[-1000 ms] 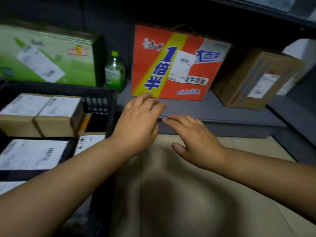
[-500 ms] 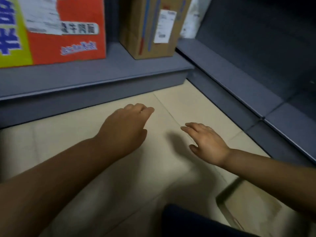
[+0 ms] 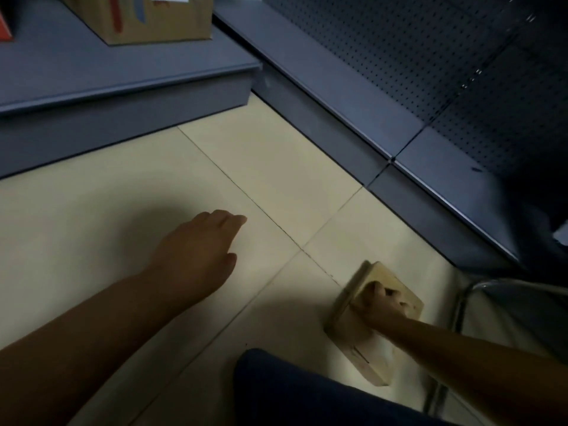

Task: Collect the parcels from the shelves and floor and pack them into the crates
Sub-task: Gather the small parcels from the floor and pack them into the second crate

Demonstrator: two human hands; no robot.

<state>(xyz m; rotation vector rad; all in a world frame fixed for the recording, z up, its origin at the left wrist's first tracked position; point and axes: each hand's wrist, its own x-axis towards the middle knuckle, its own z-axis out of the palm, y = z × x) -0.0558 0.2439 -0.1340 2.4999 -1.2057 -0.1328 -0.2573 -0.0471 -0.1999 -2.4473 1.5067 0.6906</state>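
Note:
A small tan cardboard parcel [image 3: 353, 330] lies on the tiled floor at the lower right. My right hand [image 3: 379, 304] is down on its top, fingers curled over the far edge and thumb on the near side, gripping it. My left hand [image 3: 199, 250] hovers over the bare floor to the left, fingers loosely extended and holding nothing. A larger brown cardboard box [image 3: 147, 18] with a white label stands on the low grey shelf at the top. No crate is in view.
Low grey shelving [image 3: 129, 81] runs along the top left, and another shelf unit [image 3: 353, 112] with a perforated back panel runs diagonally on the right. A metal frame [image 3: 461, 302] stands at the right edge. My dark trouser leg [image 3: 307, 392] fills the bottom.
The view swung right and down, away from the crate and the red box. My right hand dropped onto the small parcel on the floor and took hold of it; my left hand stayed empty.

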